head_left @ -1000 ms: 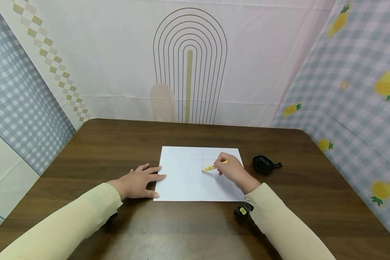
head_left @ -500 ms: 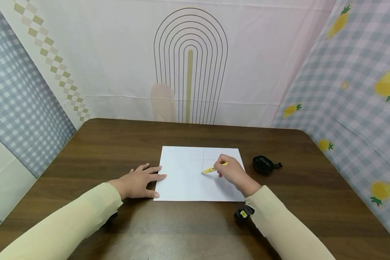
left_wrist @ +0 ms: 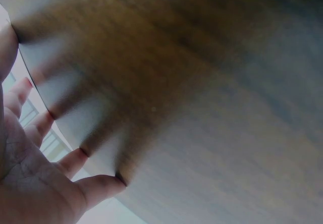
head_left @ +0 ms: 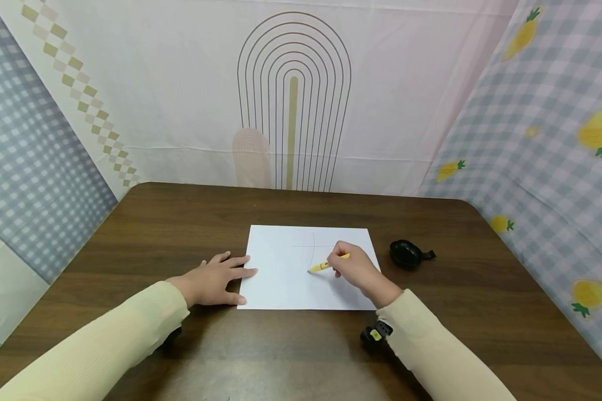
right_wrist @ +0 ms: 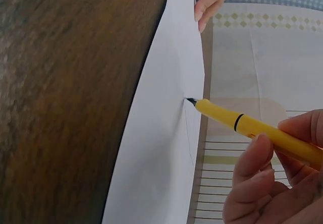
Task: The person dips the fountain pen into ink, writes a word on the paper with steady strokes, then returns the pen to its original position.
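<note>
A white sheet of paper [head_left: 276,278] lies on the wooden table, bearing a thin cross-shaped pair of lines whose vertical stroke bends left at its lower end. My right hand [head_left: 356,267] pinches a yellow fountain pen [head_left: 323,265], its nib touching the paper at that stroke's lower end. In the right wrist view the pen [right_wrist: 252,129] shows a black ring and a dark nib against the sheet [right_wrist: 161,113]. Spread flat, my left hand [head_left: 213,282] rests with its fingertips on the paper's left edge. The left wrist view shows this hand [left_wrist: 40,183] with fingers apart.
A black pen cap-like or pouch-like object with a short tab [head_left: 406,254] lies right of the paper. The brown table [head_left: 190,223] meets a patterned cloth backdrop [head_left: 180,83] behind, with checked cloth [head_left: 547,184] at the right side.
My right hand and the pen have moved slightly down and left across the paper, and the vertical line has grown longer. The left hand has stayed in place.
</note>
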The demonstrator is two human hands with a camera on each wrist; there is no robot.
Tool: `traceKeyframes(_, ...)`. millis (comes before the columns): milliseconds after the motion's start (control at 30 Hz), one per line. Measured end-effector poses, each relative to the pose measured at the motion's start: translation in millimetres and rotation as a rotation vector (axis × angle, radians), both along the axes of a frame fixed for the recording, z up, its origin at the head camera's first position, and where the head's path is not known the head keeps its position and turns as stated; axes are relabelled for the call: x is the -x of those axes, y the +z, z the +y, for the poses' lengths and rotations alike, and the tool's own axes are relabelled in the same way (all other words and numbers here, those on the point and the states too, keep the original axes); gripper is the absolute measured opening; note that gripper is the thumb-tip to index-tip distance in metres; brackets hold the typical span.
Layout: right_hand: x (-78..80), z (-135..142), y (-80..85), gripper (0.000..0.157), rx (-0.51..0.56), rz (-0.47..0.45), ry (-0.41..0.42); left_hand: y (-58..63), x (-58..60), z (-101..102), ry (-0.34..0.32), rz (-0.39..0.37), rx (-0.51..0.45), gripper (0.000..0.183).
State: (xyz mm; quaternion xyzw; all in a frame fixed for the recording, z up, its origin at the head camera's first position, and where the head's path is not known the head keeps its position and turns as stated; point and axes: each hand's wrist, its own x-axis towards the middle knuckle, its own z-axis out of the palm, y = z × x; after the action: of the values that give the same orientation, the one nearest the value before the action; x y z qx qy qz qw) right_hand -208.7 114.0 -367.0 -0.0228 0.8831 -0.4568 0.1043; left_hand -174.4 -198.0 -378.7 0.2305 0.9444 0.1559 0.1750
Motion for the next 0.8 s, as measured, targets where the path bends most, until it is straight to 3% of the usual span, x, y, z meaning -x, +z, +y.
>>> traceKeyframes(800, -8.0, -5.2, 2.2, 0.013, -0.009, -0.014, 0.021, -1.0, 1.2, -0.3, 0.006, -0.007, 0.006, 0.067)
